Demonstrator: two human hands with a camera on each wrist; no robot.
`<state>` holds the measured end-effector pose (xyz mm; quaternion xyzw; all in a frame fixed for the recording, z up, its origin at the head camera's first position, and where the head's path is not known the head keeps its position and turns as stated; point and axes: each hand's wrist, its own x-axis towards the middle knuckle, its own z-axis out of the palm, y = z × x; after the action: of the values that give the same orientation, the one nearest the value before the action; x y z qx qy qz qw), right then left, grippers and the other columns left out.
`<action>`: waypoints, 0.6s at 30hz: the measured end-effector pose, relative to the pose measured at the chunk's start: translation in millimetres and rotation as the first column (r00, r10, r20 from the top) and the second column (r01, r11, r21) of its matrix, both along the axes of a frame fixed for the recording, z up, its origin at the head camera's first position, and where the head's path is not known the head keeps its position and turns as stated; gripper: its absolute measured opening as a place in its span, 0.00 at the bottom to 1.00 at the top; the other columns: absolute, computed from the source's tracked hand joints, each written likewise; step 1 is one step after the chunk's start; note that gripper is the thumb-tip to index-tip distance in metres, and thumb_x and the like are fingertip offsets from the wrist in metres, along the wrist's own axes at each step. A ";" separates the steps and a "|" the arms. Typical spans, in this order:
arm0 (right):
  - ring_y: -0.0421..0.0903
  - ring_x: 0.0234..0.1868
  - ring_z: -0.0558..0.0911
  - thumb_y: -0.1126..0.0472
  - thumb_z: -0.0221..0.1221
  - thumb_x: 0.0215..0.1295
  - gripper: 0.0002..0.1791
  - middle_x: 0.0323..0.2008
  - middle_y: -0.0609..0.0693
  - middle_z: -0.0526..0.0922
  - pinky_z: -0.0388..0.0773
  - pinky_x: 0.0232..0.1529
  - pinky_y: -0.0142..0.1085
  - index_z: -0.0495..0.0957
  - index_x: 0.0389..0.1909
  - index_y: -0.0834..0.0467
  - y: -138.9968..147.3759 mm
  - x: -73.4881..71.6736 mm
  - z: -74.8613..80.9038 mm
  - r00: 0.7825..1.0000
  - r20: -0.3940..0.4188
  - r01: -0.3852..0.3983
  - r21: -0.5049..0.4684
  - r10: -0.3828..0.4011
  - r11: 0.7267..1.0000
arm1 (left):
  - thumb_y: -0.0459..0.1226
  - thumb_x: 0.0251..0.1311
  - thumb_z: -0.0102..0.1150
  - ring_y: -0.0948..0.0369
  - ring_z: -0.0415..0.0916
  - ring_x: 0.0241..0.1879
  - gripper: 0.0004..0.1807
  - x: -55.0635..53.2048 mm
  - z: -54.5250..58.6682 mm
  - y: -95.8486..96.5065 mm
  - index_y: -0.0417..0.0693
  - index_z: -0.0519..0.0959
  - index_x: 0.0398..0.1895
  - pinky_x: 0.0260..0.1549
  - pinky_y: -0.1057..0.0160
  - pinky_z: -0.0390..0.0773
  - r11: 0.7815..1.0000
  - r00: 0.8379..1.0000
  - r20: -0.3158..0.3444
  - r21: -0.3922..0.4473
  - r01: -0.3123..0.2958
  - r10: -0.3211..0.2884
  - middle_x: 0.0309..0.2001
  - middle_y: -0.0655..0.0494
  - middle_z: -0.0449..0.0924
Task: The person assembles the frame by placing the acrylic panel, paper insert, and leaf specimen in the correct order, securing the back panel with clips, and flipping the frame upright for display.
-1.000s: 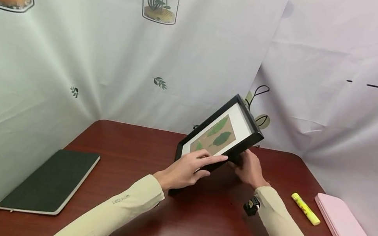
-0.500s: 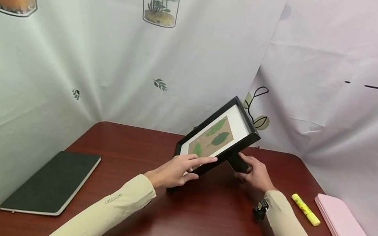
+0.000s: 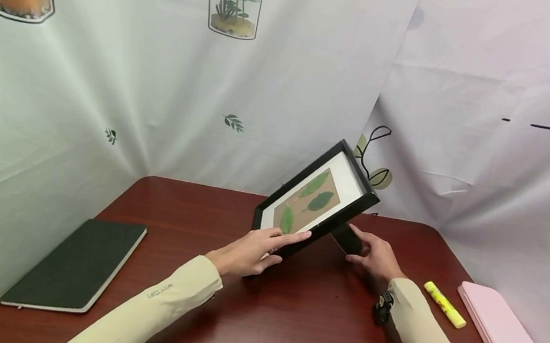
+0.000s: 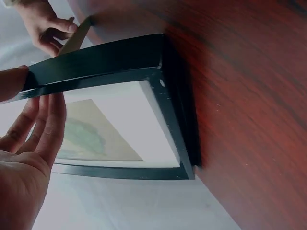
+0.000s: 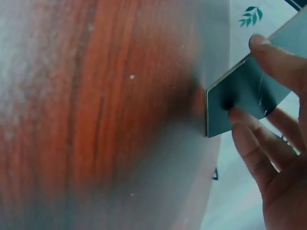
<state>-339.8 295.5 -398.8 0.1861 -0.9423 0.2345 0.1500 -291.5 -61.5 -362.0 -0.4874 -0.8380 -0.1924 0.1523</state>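
A black picture frame (image 3: 315, 199) with pressed green leaves on brown paper inside a white mat stands tilted on the table. My left hand (image 3: 252, 251) holds its near long side. In the left wrist view, the left thumb lies on the outer edge and the fingers (image 4: 53, 124) are over the front. Behind the frame, a dark flat support leg (image 3: 347, 240) sticks out from the back. My right hand (image 3: 375, 255) pinches this leg between thumb and fingers. The right wrist view has the leg's angled end (image 5: 220, 112) close to the tabletop.
On the reddish-brown table (image 3: 286, 333), a dark notebook (image 3: 75, 264) lies at left. To the right are a yellow highlighter (image 3: 445, 304) and a pink case (image 3: 512, 338). A printed white curtain (image 3: 284, 92) hangs behind the table.
The right hand has moved right and toward me, swinging the leg out from behind the frame. My left hand has slid a little left and down along the frame's edge.
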 end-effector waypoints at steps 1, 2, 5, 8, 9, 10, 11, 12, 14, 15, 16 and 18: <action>0.41 0.28 0.70 0.59 0.76 0.50 0.46 0.25 0.49 0.74 0.67 0.34 0.35 0.69 0.73 0.51 -0.3 0.8 1.4 1.000 0.001 0.000 0.019 0.000 1.000 | 0.29 0.64 0.62 0.66 0.65 0.31 0.47 0.3 -0.2 1.1 0.73 0.52 0.79 0.32 0.75 0.70 1.000 1.000 0.000 -0.006 -0.006 0.006 0.37 0.61 0.73; 0.41 0.28 0.72 0.59 0.76 0.51 0.46 0.25 0.49 0.75 0.69 0.34 0.36 0.68 0.73 0.51 -0.5 1.5 3.0 1.000 0.002 -0.003 0.036 0.003 0.999 | 0.29 0.64 0.61 0.67 0.64 0.30 0.48 0.5 -0.5 2.2 0.73 0.52 0.79 0.32 0.74 0.70 1.000 1.000 0.001 -0.011 -0.009 0.009 0.37 0.61 0.73; 0.47 0.37 0.83 0.60 0.74 0.54 0.46 0.34 0.54 0.83 0.79 0.40 0.43 0.66 0.74 0.51 -0.9 5.4 8.3 1.000 0.006 -0.010 0.047 0.010 0.999 | 0.28 0.63 0.59 0.67 0.63 0.29 0.48 1.0 -1.1 6.0 0.74 0.51 0.80 0.30 0.74 0.69 1.000 1.000 0.006 -0.026 -0.016 0.016 0.37 0.61 0.72; 0.58 0.50 0.85 0.62 0.71 0.58 0.43 0.52 0.61 0.84 0.81 0.50 0.53 0.65 0.75 0.54 -2.8 9.9 15.5 1.000 0.006 -0.021 0.004 0.021 1.000 | 0.28 0.63 0.58 0.66 0.63 0.28 0.48 1.8 -1.1 9.5 0.73 0.49 0.80 0.29 0.74 0.68 0.999 1.000 -0.009 -0.048 -0.024 0.023 0.37 0.60 0.73; 0.60 0.52 0.85 0.63 0.70 0.59 0.42 0.56 0.62 0.83 0.81 0.51 0.55 0.65 0.75 0.55 -3.7 11.4 18.1 1.000 0.005 -0.018 -0.023 0.018 1.000 | 0.28 0.63 0.58 0.66 0.62 0.28 0.48 2.1 -0.9 10.6 0.73 0.49 0.80 0.29 0.73 0.68 0.998 1.000 -0.015 -0.056 -0.028 0.028 0.37 0.60 0.73; 0.61 0.53 0.85 0.64 0.69 0.61 0.40 0.59 0.63 0.82 0.81 0.52 0.55 0.65 0.74 0.57 -5.2 12.6 21.5 1.000 0.002 -0.014 -0.054 0.015 0.998 | 0.29 0.63 0.58 0.66 0.62 0.28 0.48 2.5 -0.8 11.7 0.72 0.49 0.80 0.29 0.73 0.68 0.998 0.999 -0.020 -0.061 -0.033 0.032 0.37 0.60 0.73; 0.61 0.52 0.85 0.64 0.68 0.62 0.38 0.58 0.63 0.82 0.82 0.51 0.54 0.66 0.73 0.59 -7.0 13.9 25.2 1.000 -0.008 -0.011 -0.093 0.010 0.996 | 0.29 0.63 0.58 0.66 0.62 0.28 0.48 2.7 -1.0 12.6 0.72 0.49 0.80 0.29 0.73 0.67 0.997 0.999 -0.024 -0.067 -0.039 0.038 0.36 0.59 0.73; 0.59 0.50 0.86 0.65 0.66 0.64 0.35 0.57 0.63 0.83 0.83 0.50 0.50 0.68 0.72 0.60 -9.0 15.3 29.6 1.000 -0.023 0.000 -0.129 -0.003 0.992 | 0.29 0.63 0.58 0.65 0.62 0.28 0.48 3.4 -0.8 13.7 0.72 0.49 0.80 0.28 0.72 0.67 0.996 0.999 -0.027 -0.071 -0.045 0.043 0.36 0.59 0.73; 0.51 0.42 0.89 0.65 0.63 0.68 0.26 0.49 0.63 0.86 0.85 0.43 0.40 0.74 0.66 0.62 -13.7 18.7 40.5 0.996 -0.068 0.033 -0.221 -0.050 0.975 | 0.29 0.63 0.57 0.65 0.62 0.27 0.48 4.1 -1.0 16.2 0.73 0.49 0.80 0.27 0.73 0.67 0.995 0.998 -0.027 -0.078 -0.055 0.053 0.35 0.59 0.72; 0.46 0.38 0.88 0.64 0.61 0.69 0.22 0.46 0.62 0.88 0.84 0.39 0.35 0.76 0.63 0.63 -16.8 20.6 47.1 0.993 -0.086 0.051 -0.277 -0.078 0.960 | 0.29 0.63 0.57 0.65 0.62 0.27 0.48 4.4 -1.0 17.6 0.73 0.49 0.80 0.27 0.73 0.67 0.995 0.998 -0.025 -0.076 -0.058 0.057 0.35 0.59 0.72; 0.41 0.34 0.88 0.63 0.59 0.71 0.18 0.42 0.61 0.88 0.84 0.36 0.31 0.78 0.59 0.63 -20.2 22.7 54.0 0.990 -0.100 0.058 -0.351 -0.099 0.935 | 0.29 0.63 0.57 0.65 0.62 0.26 0.48 4.8 -1.0 19.1 0.73 0.49 0.80 0.26 0.73 0.67 0.995 0.998 -0.021 -0.075 -0.062 0.060 0.34 0.58 0.72; 0.34 0.28 0.84 0.62 0.56 0.74 0.15 0.34 0.54 0.89 0.80 0.31 0.27 0.80 0.56 0.62 -27.0 27.8 68.0 0.982 -0.118 0.069 -0.494 -0.145 0.867 | 0.29 0.63 0.56 0.65 0.61 0.24 0.48 5.6 -1.3 22.2 0.73 0.48 0.80 0.24 0.73 0.66 0.995 0.998 -0.022 -0.079 -0.067 0.065 0.33 0.58 0.71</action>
<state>-312.0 268.5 -330.8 0.1069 -0.8475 0.4408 0.2758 -285.9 -39.2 -363.3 -0.4669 -0.8592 -0.1489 0.1472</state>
